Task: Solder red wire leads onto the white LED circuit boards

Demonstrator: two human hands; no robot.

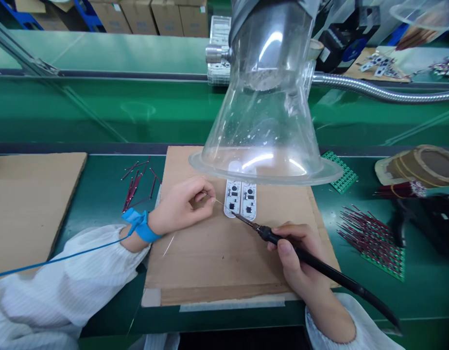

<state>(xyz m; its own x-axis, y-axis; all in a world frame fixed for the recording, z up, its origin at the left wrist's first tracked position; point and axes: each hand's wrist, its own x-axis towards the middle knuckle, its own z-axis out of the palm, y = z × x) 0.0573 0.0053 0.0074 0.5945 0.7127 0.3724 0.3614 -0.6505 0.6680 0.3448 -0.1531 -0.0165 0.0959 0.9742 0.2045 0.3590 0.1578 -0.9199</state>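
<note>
In my right hand (pixel 301 257) is a black soldering iron (pixel 270 235), its tip at the lower end of the left of two white circuit boards (pixel 249 201). My left hand (pixel 186 204) pinches a thin strand of solder wire (pixel 219 201) that runs to the same spot on that board. A blue wrist strap (pixel 141 226) with a cord circles my left wrist. Both boards lie side by side on a brown cardboard sheet (pixel 210 257). Their upper ends show only through the clear hood (pixel 264 131) above them.
Dark red wires (pixel 133 187) lie left of the cardboard. On the right are green perforated boards (pixel 341 172), one bristling with red wires (pixel 370 233), a bundle of wires (pixel 399 189) and a tape roll (pixel 424 165). The hood hangs low on a metal hose (pixel 373 92). A co-worker's hand (pixel 421 36) shows top right.
</note>
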